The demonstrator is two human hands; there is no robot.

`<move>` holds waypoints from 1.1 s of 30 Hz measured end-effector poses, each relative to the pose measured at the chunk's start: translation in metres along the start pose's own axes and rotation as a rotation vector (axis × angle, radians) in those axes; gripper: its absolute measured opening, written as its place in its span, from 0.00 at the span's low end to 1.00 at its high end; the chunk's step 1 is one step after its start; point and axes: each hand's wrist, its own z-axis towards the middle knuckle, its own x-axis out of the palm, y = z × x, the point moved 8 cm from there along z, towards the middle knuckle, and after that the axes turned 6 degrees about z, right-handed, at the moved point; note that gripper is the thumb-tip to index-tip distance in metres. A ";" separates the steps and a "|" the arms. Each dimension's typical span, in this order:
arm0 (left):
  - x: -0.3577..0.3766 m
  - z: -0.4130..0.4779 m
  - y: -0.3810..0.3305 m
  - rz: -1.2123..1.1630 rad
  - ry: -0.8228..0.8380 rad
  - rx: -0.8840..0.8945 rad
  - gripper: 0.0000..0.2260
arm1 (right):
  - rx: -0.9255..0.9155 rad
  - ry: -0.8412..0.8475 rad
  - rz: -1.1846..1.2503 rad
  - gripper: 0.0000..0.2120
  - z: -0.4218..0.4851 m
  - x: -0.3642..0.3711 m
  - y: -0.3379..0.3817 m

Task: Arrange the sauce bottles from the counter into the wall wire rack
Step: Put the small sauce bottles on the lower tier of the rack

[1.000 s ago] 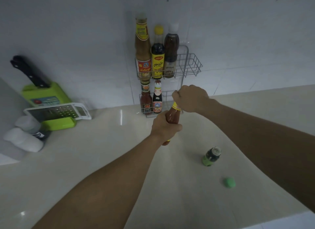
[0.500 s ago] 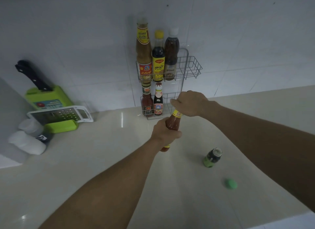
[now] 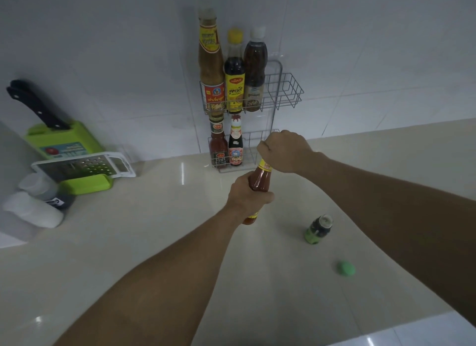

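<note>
The left hand (image 3: 248, 197) grips the body of a red-sauce bottle with a yellow neck band (image 3: 260, 182), held above the counter; the right hand (image 3: 284, 151) closes over its cap, probably tightening. Next, it goes into the lower tier of the white wire wall rack (image 3: 283, 88).

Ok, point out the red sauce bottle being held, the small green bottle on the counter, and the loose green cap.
red sauce bottle (image 3: 260, 179): head view, on its shoulder.
small green bottle (image 3: 318, 229): head view, on its body.
green cap (image 3: 346, 268): head view, on its top.
</note>
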 end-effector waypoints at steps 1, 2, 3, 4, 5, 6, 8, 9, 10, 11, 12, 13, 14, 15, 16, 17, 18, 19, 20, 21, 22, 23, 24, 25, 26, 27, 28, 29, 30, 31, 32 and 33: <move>0.001 0.000 0.000 -0.005 0.004 -0.001 0.13 | 0.007 -0.001 0.059 0.22 0.001 0.003 -0.001; 0.000 0.001 0.000 -0.015 0.008 -0.005 0.13 | 0.017 -0.007 0.159 0.25 0.002 0.005 -0.003; -0.001 0.002 0.000 -0.030 0.008 -0.012 0.13 | 0.054 -0.014 0.313 0.29 0.003 0.006 -0.007; -0.004 0.004 -0.001 -0.049 -0.003 -0.027 0.13 | 0.102 -0.008 0.485 0.31 0.002 0.009 -0.013; -0.006 0.006 -0.002 -0.078 -0.016 -0.037 0.14 | 0.148 0.031 0.629 0.30 0.001 0.013 -0.017; -0.009 0.009 -0.003 -0.115 -0.032 -0.047 0.15 | 0.175 0.109 0.742 0.28 -0.002 0.021 -0.017; -0.011 0.017 -0.006 -0.176 -0.044 -0.050 0.19 | 0.165 0.244 0.926 0.15 -0.007 0.040 -0.012; -0.011 0.020 -0.008 -0.197 -0.039 -0.040 0.22 | 0.145 0.253 0.987 0.08 -0.007 0.046 -0.010; -0.010 0.022 -0.010 -0.214 -0.029 -0.030 0.26 | 0.135 0.224 1.025 0.03 -0.005 0.048 -0.011; -0.009 0.025 -0.011 -0.219 -0.019 -0.022 0.29 | 0.142 0.186 1.044 0.02 -0.002 0.051 -0.015; -0.009 0.027 -0.013 -0.219 -0.009 -0.025 0.31 | 0.158 0.155 1.049 0.02 0.001 0.053 -0.019; -0.009 0.027 -0.015 -0.224 0.007 -0.027 0.30 | 0.174 0.133 1.047 0.02 0.004 0.054 -0.023; -0.010 0.028 -0.015 -0.243 0.018 -0.039 0.27 | 0.185 0.110 1.033 0.03 0.007 0.055 -0.027; -0.011 0.028 -0.016 -0.275 0.025 -0.046 0.22 | 0.191 0.088 1.017 0.03 0.010 0.055 -0.031; -0.012 0.030 -0.014 -0.304 0.022 -0.061 0.19 | 0.187 0.061 0.990 0.02 0.014 0.052 -0.034; -0.015 0.033 -0.009 -0.317 0.004 -0.073 0.20 | 0.178 0.036 0.960 0.03 0.018 0.049 -0.036; -0.018 0.037 -0.004 -0.319 -0.021 -0.079 0.24 | 0.170 0.014 0.935 0.03 0.022 0.044 -0.038; -0.022 0.043 0.001 -0.299 -0.044 -0.081 0.27 | 0.175 -0.002 0.926 0.04 0.027 0.042 -0.041; -0.026 0.047 0.005 -0.270 -0.073 -0.086 0.27 | 0.179 -0.015 0.920 0.06 0.032 0.039 -0.044; -0.030 0.053 0.011 -0.230 -0.100 -0.099 0.26 | 0.176 -0.028 0.904 0.07 0.038 0.037 -0.046; -0.034 0.064 0.020 -0.200 -0.137 -0.109 0.26 | 0.160 -0.042 0.881 0.08 0.042 0.035 -0.047; -0.040 0.073 0.027 -0.166 -0.179 -0.116 0.27 | 0.136 -0.061 0.850 0.10 0.047 0.034 -0.047; -0.045 0.083 0.034 -0.134 -0.220 -0.123 0.29 | 0.106 -0.088 0.815 0.11 0.050 0.033 -0.047; -0.051 0.086 0.034 -0.097 -0.251 -0.123 0.31 | 0.076 -0.122 0.786 0.11 0.053 0.032 -0.047; -0.056 0.088 0.033 -0.069 -0.266 -0.131 0.33 | 0.052 -0.151 0.770 0.11 0.055 0.031 -0.046; -0.061 0.084 0.026 -0.054 -0.271 -0.148 0.34 | 0.030 -0.170 0.772 0.10 0.058 0.033 -0.047; -0.064 0.083 0.021 -0.054 -0.278 -0.157 0.34 | 0.001 -0.185 0.772 0.10 0.060 0.035 -0.047; -0.067 0.085 0.020 -0.062 -0.285 -0.166 0.36 | -0.025 -0.199 0.762 0.10 0.063 0.039 -0.047; -0.068 0.089 0.021 -0.070 -0.294 -0.180 0.37 | -0.043 -0.211 0.742 0.10 0.066 0.043 -0.047; -0.070 0.092 0.023 -0.075 -0.305 -0.194 0.39 | -0.052 -0.217 0.730 0.11 0.069 0.047 -0.047; -0.070 0.097 0.026 -0.081 -0.311 -0.212 0.40 | -0.055 -0.218 0.725 0.11 0.072 0.051 -0.048; -0.070 0.101 0.030 -0.090 -0.304 -0.229 0.40 | -0.056 -0.218 0.727 0.11 0.076 0.054 -0.048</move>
